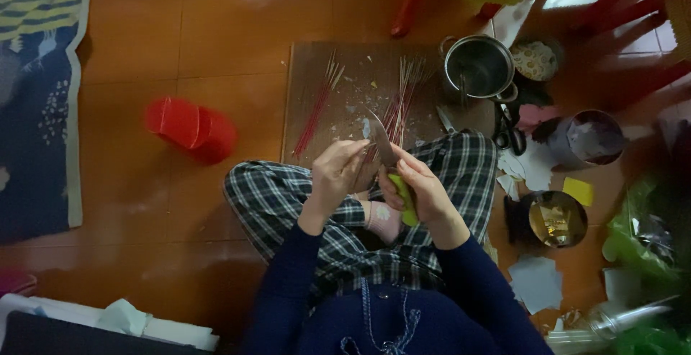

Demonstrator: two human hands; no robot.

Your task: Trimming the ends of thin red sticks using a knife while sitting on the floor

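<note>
Mid-trim, I judge: right hand (425,193) clenched on yellow-green-handled steel knife (389,160), left hand (337,171) pinching thin red stick (366,164) over lap; next cut needs steady blade angle.

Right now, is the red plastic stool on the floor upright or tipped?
Tipped: the red plastic stool lies on its side on the tiled floor.

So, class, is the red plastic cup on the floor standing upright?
No, the red cup lies tipped on its side on the brown floor tiles, left of the wooden board.
</note>
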